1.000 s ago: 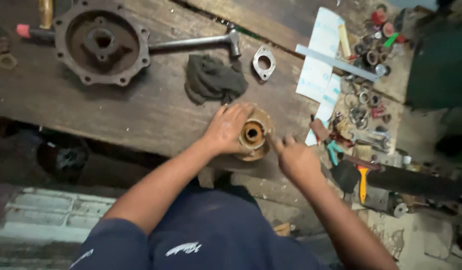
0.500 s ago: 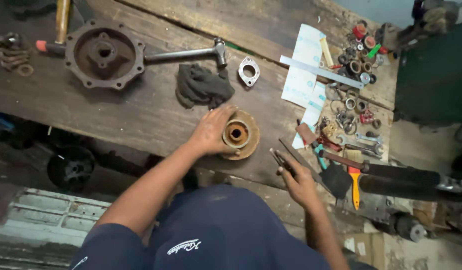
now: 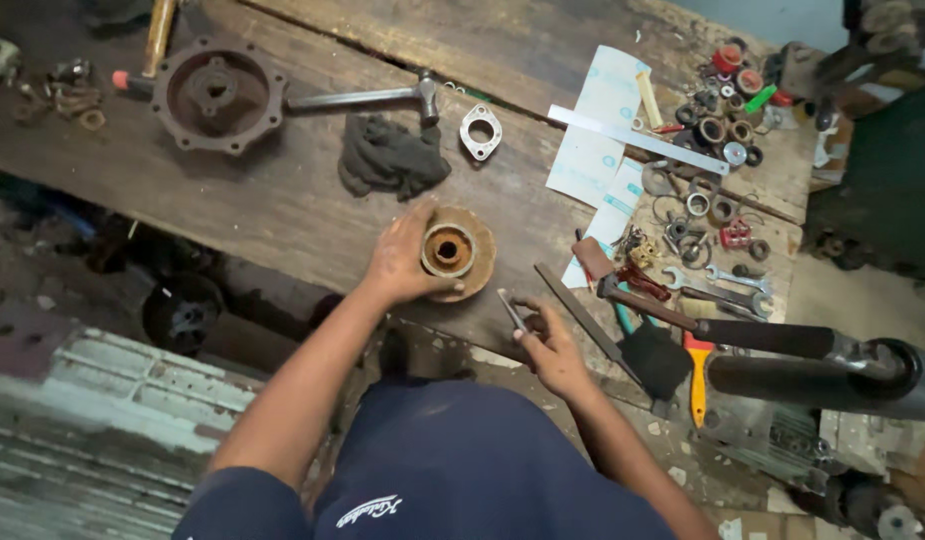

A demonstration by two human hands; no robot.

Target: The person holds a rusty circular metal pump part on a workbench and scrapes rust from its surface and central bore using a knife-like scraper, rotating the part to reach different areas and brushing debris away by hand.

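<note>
My left hand (image 3: 400, 262) grips the left side of a rusty round flanged part (image 3: 452, 251) with a hollow hub, which rests near the front edge of the dark wooden bench (image 3: 272, 205). My right hand (image 3: 549, 339) is just right of it, at the bench's front edge, and holds a small thin metal tool (image 3: 509, 308) that points up and to the left. A long flat file (image 3: 580, 315) lies beside that hand.
A dark rag (image 3: 390, 157), a small flange plate (image 3: 479, 131), a large rusty round housing (image 3: 218, 95) and a hammer (image 3: 367, 97) lie farther back. Paper sheets (image 3: 594, 150), rings, bearings, wrenches (image 3: 727, 283) and a brush (image 3: 698, 365) crowd the right side.
My right hand has drawn back from the flanged part to the bench's front edge and now holds a thin metal tool. My left hand stays on the part.
</note>
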